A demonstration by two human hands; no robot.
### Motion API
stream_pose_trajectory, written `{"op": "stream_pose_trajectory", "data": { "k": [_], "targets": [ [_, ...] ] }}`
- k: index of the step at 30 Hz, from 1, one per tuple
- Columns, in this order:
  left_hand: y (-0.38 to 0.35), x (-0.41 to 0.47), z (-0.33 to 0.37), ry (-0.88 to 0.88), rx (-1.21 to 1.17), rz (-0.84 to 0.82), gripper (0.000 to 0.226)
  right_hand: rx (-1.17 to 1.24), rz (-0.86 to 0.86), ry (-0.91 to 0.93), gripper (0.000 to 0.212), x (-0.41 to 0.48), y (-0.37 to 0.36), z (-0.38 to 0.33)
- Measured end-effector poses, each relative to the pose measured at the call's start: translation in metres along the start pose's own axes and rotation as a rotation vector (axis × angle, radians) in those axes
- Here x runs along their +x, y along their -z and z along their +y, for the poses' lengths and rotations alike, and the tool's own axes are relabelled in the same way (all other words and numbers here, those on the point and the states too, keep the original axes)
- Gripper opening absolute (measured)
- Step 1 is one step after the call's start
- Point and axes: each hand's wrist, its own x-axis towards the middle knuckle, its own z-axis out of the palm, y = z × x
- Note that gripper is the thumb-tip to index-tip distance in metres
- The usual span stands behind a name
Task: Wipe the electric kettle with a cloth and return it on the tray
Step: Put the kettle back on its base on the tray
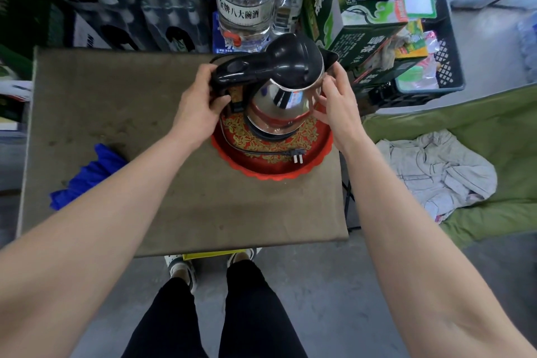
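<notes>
A steel electric kettle (283, 102) with a black lid and handle stands on its black base in a round red tray (316, 163) with a gold pattern. My left hand (197, 104) is closed around the black handle. My right hand (337, 102) rests against the kettle's right side near the spout, fingers spread, holding nothing. The kettle's cord and plug (293, 155) lie in the tray in front of it. A blue cloth (87, 174) lies crumpled at the table's left edge, apart from both hands.
The small brown table (130, 113) has large clear bottles (244, 0) and green cartons (369, 38) crowded behind it. A dark crate (447, 67) stands at the back right. A green cot with pale clothing (438, 171) is to the right.
</notes>
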Motion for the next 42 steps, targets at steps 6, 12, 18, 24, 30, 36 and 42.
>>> {"op": "stream_pose_trajectory", "data": {
  "k": [6,12,18,24,30,36,42],
  "targets": [
    [-0.004,0.005,0.010,-0.015,-0.021,0.009,0.041,0.041,0.007,-0.012,0.050,0.002,0.001,0.000],
    [-0.002,0.001,0.008,-0.022,0.006,0.032,0.050,-0.035,-0.019,-0.019,0.041,0.001,0.002,-0.002],
    [-0.001,-0.009,-0.009,-0.048,0.037,0.020,0.044,-0.062,-0.044,0.012,0.057,-0.002,-0.001,0.007],
    [-0.007,0.001,-0.026,-0.056,-0.035,-0.016,0.056,-0.115,-0.096,0.087,0.072,0.009,-0.006,0.026],
    [-0.020,0.019,-0.050,-0.117,-0.022,-0.040,0.062,-0.174,-0.120,0.159,0.112,0.024,-0.009,0.053],
    [-0.020,0.010,-0.053,-0.262,-0.002,-0.055,0.057,-0.106,-0.020,0.195,0.104,0.015,-0.016,0.078],
    [-0.021,-0.001,-0.064,-0.304,0.027,-0.054,0.051,-0.145,0.020,0.239,0.100,0.009,-0.019,0.090]
  ]
}}
